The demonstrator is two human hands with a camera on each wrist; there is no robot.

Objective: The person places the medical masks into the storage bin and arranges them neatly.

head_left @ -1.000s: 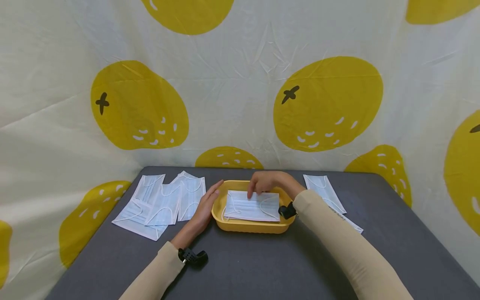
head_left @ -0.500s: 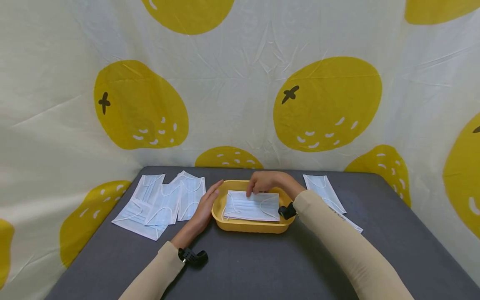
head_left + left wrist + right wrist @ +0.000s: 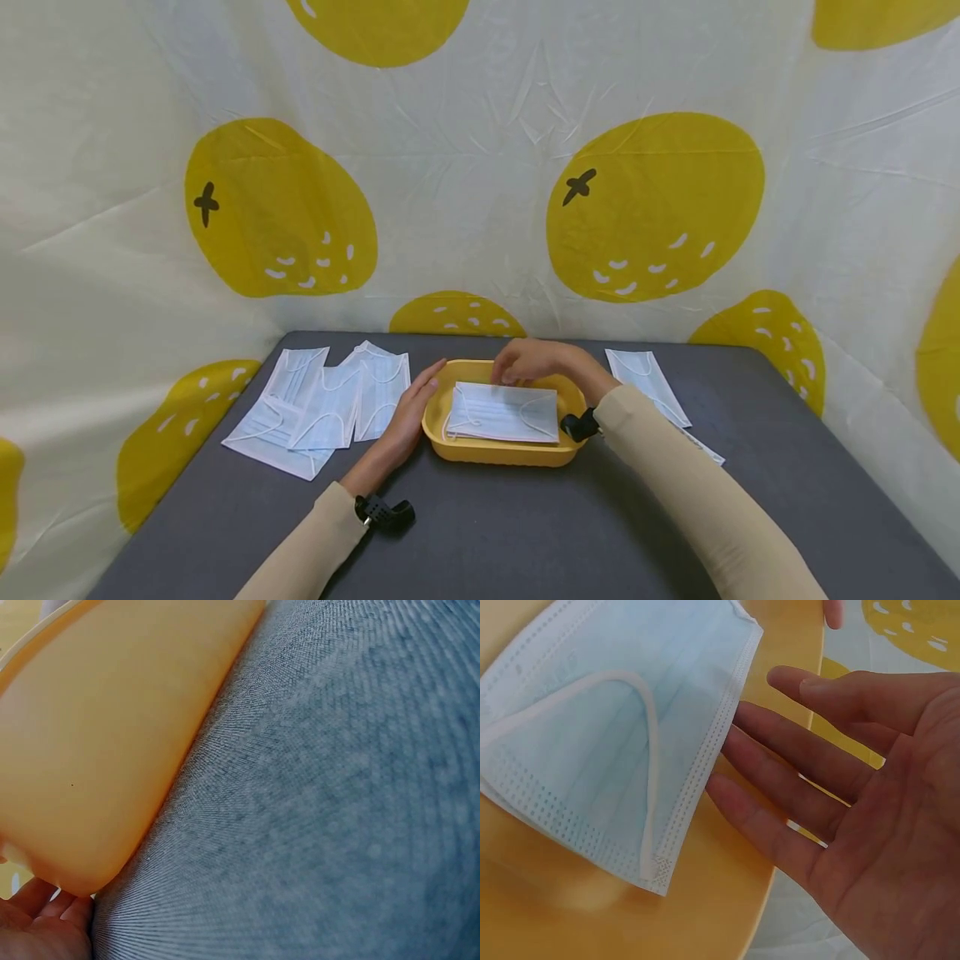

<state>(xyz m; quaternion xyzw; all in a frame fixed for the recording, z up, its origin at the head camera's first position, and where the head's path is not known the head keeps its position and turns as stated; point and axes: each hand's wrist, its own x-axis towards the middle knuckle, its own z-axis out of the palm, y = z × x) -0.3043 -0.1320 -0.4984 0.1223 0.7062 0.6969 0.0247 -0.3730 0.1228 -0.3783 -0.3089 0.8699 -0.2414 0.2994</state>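
A yellow oval-ended basket stands mid-table with a pale blue face mask lying flat inside; whether others lie beneath is hard to tell. My left hand rests along the basket's left end, fingers straight. In the left wrist view, those fingers touch its outer wall. Over the basket's far side is my right hand, bent down at the wrist. The right wrist view shows its loosely extended fingers at the mask's edge, with the thumb apart and nothing pinched.
Several loose face masks overlap on the dark grey table to the left. More masks lie at the right, partly behind the right forearm. A white curtain printed with yellow fruit hangs behind the table.
My right hand has lifted slightly off the mask's top, its forefinger drawing back toward the far edge. The left hand and basket stay put.
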